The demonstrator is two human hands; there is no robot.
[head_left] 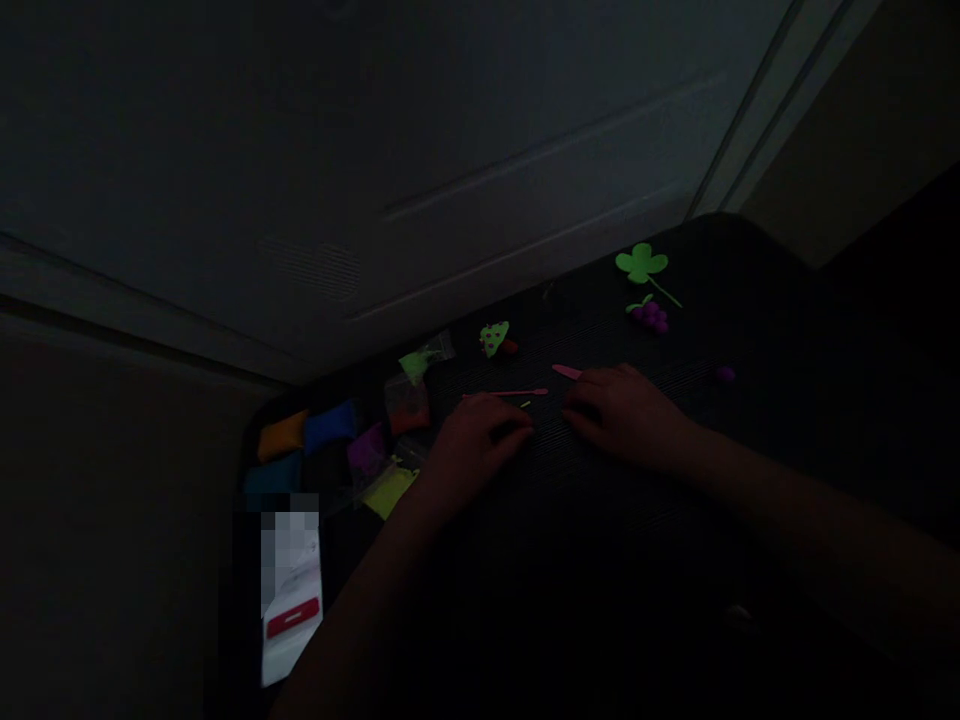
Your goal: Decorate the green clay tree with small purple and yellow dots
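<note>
My left hand [480, 437] rests low over the dark tabletop with its fingers curled and thumb drawn in. Just past its fingertips is a short, thin yellow strip [526, 404]. A slim pink modelling tool [517, 392] lies behind that hand, partly covered by it. Facing it, my right hand [619, 412] has its thumb and fingers bent together near the table. Whatever sits between the fingertips of either hand is too dark to make out. Beyond the right hand's knuckles, a pink clay knife [566, 371] sticks out, its other end hidden.
At the back are a green clover [641, 263], purple clay grapes [651, 317] and a spotted mushroom [494, 338]. A purple lump [724, 374] sits right. Bagged clay, including yellow [390, 490], orange [283, 436] and blue [330, 427], and a lit phone [292, 590] lie left.
</note>
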